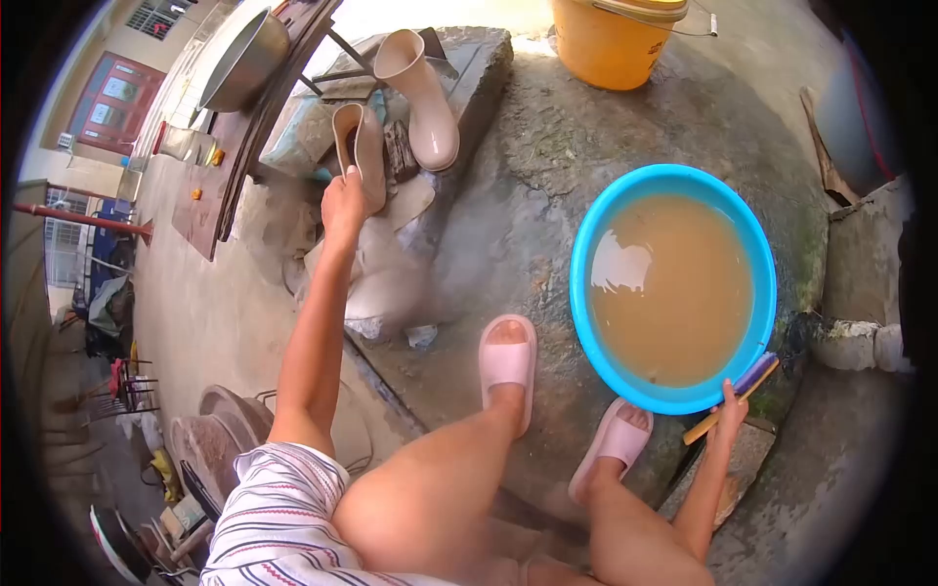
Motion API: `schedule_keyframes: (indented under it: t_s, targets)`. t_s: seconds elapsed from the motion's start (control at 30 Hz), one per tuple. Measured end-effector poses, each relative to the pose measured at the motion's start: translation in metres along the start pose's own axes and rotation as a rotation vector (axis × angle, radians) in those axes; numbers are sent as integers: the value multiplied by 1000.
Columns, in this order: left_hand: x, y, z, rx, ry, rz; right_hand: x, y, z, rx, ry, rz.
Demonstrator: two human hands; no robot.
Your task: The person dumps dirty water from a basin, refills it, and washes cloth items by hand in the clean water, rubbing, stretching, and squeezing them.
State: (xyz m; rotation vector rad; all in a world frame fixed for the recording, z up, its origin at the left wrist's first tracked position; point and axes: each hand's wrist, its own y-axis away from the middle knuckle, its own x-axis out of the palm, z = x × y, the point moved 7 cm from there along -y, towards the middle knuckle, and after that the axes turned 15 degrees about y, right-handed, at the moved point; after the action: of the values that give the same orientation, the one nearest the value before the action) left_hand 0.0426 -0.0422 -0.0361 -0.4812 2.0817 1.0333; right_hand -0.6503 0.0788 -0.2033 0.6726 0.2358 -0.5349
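Observation:
My left hand (344, 205) reaches out to a beige rubber boot (370, 161), its fingers closed on the edge of the boot's shaft. Beside it stands the matching boot (427, 112), upright on the stone ledge. A scrub brush (754, 379) with a wooden handle and purplish bristles is gripped in my right hand (727, 418), close to the near rim of a blue basin (584, 322). Murky brown water (674, 293) fills much of the basin.
A yellow bucket (611, 44) stands at the back. On the left, a wooden table (256, 122) carries a large metal bowl (249, 63). The stone ledge (479, 73) holds the boots. Concrete blocks (865, 283) line the right side. My feet in pink slides (508, 363) are near the basin.

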Motion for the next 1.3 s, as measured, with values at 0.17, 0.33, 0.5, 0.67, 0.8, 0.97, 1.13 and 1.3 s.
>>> schedule_keyframes:
  t_s: [0.17, 0.33, 0.5, 0.67, 0.8, 0.97, 1.13, 1.3]
  targets:
    - [35, 144, -53, 1117, 643, -870, 4, 12, 16, -13, 16, 32]
    - [259, 113, -102, 339, 757, 273, -8, 17, 26, -69, 68, -55]
    - [289, 76, -130, 345, 641, 327, -3, 2, 11, -47, -8, -84]
    - [300, 60, -118, 416, 704, 278, 0, -7, -4, -27, -115, -58]
    - [260, 87, -129, 513, 683, 291, 13, 18, -9, -49, -175, -28]
    - [222, 119, -173, 652, 555, 327, 17, 31, -29, 50, -160, 5]
    - [200, 143, -187, 704, 475, 290, 27, 56, -28, 130, -236, 94]
    - [190, 151, -189, 668, 508, 288, 27, 60, -16, 128, -201, 113]
